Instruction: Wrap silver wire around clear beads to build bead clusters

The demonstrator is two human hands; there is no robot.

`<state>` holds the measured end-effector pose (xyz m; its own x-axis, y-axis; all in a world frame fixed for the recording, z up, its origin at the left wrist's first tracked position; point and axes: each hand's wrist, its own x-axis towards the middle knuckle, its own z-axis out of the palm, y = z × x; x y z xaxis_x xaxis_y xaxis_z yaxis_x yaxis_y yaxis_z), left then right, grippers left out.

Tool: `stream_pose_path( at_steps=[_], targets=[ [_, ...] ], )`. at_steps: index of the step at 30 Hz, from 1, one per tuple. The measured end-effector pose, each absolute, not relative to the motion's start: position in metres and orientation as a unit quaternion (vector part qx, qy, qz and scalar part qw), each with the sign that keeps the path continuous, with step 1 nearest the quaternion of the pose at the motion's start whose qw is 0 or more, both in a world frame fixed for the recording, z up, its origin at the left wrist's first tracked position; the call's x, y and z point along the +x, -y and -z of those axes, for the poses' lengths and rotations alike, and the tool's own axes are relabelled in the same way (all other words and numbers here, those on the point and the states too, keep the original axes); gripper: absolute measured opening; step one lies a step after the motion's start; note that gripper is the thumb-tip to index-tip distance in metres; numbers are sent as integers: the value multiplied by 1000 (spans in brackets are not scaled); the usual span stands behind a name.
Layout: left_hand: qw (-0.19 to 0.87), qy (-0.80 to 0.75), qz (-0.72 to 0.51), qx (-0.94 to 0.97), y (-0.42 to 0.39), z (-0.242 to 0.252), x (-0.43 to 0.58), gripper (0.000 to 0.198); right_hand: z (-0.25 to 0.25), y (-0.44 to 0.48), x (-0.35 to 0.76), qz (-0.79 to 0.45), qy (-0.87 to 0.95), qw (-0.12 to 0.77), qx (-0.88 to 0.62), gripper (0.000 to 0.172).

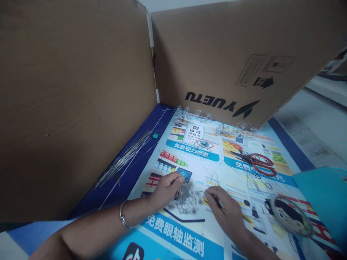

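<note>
My left hand (166, 189) pinches the left side of a small clear beaded wire frame (186, 200) that rests on a printed poster (173, 234). A silver bangle (123, 215) circles that wrist. My right hand (226, 211) is closed in a pinch just right of the frame, gripping a thin wire or slim tool (218, 203) that I cannot make out well. Both hands lie low on the poster, near its middle.
Red-handled scissors (258, 163) lie to the right. A bundle of thin silver wires (127, 157) lies on the blue strip at left. Clear bead clusters (197, 115) line the far edge. Cardboard panels (76, 94) wall the back and left. A clear round lid (292, 216) sits right.
</note>
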<state>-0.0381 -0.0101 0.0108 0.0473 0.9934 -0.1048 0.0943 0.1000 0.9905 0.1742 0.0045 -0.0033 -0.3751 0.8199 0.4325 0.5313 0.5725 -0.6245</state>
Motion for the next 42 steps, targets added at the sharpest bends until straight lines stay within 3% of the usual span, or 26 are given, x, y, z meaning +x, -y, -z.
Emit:
stream_pose_path(
  at_steps=[42],
  targets=[
    [516, -534, -440, 506, 9, -8, -38, 25, 4, -5, 175, -210, 809, 356, -418, 9]
  ],
)
